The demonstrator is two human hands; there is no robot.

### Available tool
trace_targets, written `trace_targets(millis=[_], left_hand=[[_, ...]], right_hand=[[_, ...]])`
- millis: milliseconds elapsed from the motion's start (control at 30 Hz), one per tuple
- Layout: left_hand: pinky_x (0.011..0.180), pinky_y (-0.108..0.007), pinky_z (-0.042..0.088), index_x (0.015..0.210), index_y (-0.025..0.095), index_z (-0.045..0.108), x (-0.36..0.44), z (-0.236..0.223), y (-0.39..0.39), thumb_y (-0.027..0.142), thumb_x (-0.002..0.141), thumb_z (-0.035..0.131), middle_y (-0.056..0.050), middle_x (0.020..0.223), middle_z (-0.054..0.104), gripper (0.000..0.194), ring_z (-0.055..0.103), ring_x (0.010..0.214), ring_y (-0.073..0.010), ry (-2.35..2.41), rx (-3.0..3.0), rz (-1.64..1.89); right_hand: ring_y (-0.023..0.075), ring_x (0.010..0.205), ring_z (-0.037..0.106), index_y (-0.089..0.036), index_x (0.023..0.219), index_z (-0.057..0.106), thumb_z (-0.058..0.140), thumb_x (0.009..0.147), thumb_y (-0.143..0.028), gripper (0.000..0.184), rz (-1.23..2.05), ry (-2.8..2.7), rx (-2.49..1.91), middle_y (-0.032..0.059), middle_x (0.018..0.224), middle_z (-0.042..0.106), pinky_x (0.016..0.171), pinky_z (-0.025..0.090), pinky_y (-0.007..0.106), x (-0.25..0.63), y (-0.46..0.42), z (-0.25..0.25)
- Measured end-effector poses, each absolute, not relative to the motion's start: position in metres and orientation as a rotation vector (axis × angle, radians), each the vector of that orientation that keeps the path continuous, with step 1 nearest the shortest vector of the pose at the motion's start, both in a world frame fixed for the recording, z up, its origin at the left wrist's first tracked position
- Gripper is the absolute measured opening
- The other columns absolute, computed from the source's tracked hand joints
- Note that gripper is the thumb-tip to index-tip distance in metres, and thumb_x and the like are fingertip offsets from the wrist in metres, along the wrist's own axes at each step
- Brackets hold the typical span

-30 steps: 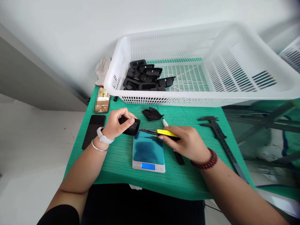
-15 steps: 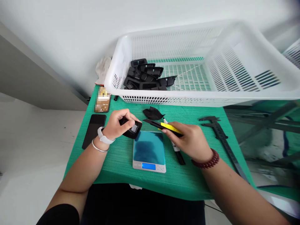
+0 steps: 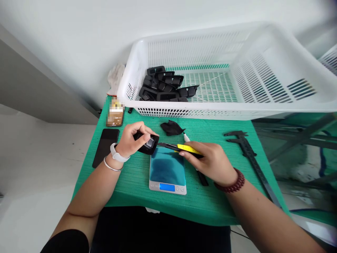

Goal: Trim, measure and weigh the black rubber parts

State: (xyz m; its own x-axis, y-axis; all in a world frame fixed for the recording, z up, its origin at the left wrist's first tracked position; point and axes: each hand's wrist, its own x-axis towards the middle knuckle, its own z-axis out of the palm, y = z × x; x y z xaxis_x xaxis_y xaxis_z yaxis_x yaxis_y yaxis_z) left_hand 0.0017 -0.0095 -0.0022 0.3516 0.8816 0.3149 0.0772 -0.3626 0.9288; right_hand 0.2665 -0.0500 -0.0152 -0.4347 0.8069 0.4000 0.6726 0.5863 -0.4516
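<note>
My left hand is closed around a black plastic part, its thumb lying across the top near a greyish opening. In my right hand is a yellow and black utility knife, its blade pointing left. The blade tip meets or nearly meets the right edge of the black part; contact is hard to tell. Below both lies a digital scale with a lit blue display. A marker lies partly hidden under my right hand. Behind the knife rests a crumpled black scrap.
A white plastic basket at the back holds several black plastic parts on its left side. Two phones lie at the left of the green-covered table. A caliper lies at the right, and a glove sits beside the basket.
My right hand has brought the knife slightly left and down, so its blade is now at the black part's edge. My left hand has tilted the part slightly.
</note>
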Motion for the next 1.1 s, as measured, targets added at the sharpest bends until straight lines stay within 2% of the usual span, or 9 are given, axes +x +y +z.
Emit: trace_targets(millis=[133, 233, 500, 667, 833, 1000, 1100], left_hand=[[0.066, -0.032, 0.053, 0.067, 0.019, 0.047, 0.0027, -0.0030, -0.0097, 0.057, 0.081, 0.062, -0.008, 0.080, 0.076, 0.044, 0.073, 0.076, -0.0206, 0.874, 1.678, 1.118], [0.066, -0.032, 0.053, 0.067, 0.019, 0.046, 0.0030, -0.0032, -0.0096, 0.058, 0.080, 0.062, -0.008, 0.081, 0.076, 0.044, 0.074, 0.077, -0.0210, 0.886, 1.684, 1.120], [0.066, -0.032, 0.053, 0.068, 0.019, 0.049, 0.0015, -0.0037, -0.0095, 0.053, 0.083, 0.062, -0.009, 0.082, 0.076, 0.040, 0.073, 0.078, -0.0206, 0.827, 1.731, 1.130], [0.066, -0.031, 0.052, 0.068, 0.018, 0.049, 0.0019, -0.0027, -0.0100, 0.052, 0.084, 0.062, -0.009, 0.083, 0.076, 0.039, 0.073, 0.077, -0.0200, 0.820, 1.745, 1.121], [0.066, -0.032, 0.053, 0.070, 0.018, 0.050, 0.0001, -0.0053, -0.0088, 0.049, 0.085, 0.061, -0.009, 0.082, 0.075, 0.036, 0.073, 0.077, -0.0207, 0.773, 1.753, 1.109], [0.063, -0.030, 0.051, 0.075, 0.018, 0.053, -0.0006, -0.0050, -0.0038, 0.049, 0.083, 0.061, -0.007, 0.077, 0.070, 0.032, 0.067, 0.070, -0.0167, 0.862, 1.913, 1.105], [0.063, -0.029, 0.049, 0.072, 0.018, 0.054, 0.0011, -0.0026, -0.0023, 0.045, 0.083, 0.060, -0.006, 0.076, 0.069, 0.029, 0.064, 0.069, -0.0153, 0.871, 2.047, 1.050]], right_hand=[[0.0117, 0.043, 0.056, -0.013, 0.090, 0.070, 0.053, 0.092, -0.044, 0.036, 0.225, -2.144, -1.262, 0.0026, 0.058, 0.066, 0.044, 0.038, 0.024, 0.2654, -0.0503, -0.0149], [0.0110, 0.046, 0.058, -0.014, 0.090, 0.070, 0.054, 0.092, -0.043, 0.033, 0.296, -2.157, -1.203, 0.0023, 0.060, 0.068, 0.045, 0.040, 0.022, 0.2647, -0.0517, -0.0138], [0.0117, 0.045, 0.057, -0.013, 0.091, 0.070, 0.055, 0.091, -0.043, 0.034, 0.310, -2.133, -1.290, 0.0023, 0.059, 0.067, 0.045, 0.039, 0.023, 0.2633, -0.0517, -0.0153], [0.0109, 0.048, 0.059, -0.014, 0.089, 0.070, 0.054, 0.092, -0.043, 0.033, 0.369, -2.180, -1.198, 0.0023, 0.062, 0.068, 0.047, 0.040, 0.022, 0.2629, -0.0520, -0.0124], [0.0128, 0.046, 0.058, -0.015, 0.091, 0.070, 0.053, 0.091, -0.046, 0.035, 0.353, -2.129, -1.331, 0.0031, 0.060, 0.068, 0.046, 0.039, 0.024, 0.2636, -0.0511, -0.0136], [0.0132, 0.048, 0.058, -0.018, 0.088, 0.070, 0.052, 0.091, -0.046, 0.034, 0.404, -2.121, -1.364, 0.0027, 0.062, 0.068, 0.048, 0.039, 0.025, 0.2647, -0.0484, -0.0131], [0.0130, 0.046, 0.056, -0.018, 0.087, 0.069, 0.052, 0.091, -0.047, 0.034, 0.406, -2.137, -1.410, 0.0016, 0.059, 0.066, 0.047, 0.036, 0.025, 0.2655, -0.0465, -0.0135]])
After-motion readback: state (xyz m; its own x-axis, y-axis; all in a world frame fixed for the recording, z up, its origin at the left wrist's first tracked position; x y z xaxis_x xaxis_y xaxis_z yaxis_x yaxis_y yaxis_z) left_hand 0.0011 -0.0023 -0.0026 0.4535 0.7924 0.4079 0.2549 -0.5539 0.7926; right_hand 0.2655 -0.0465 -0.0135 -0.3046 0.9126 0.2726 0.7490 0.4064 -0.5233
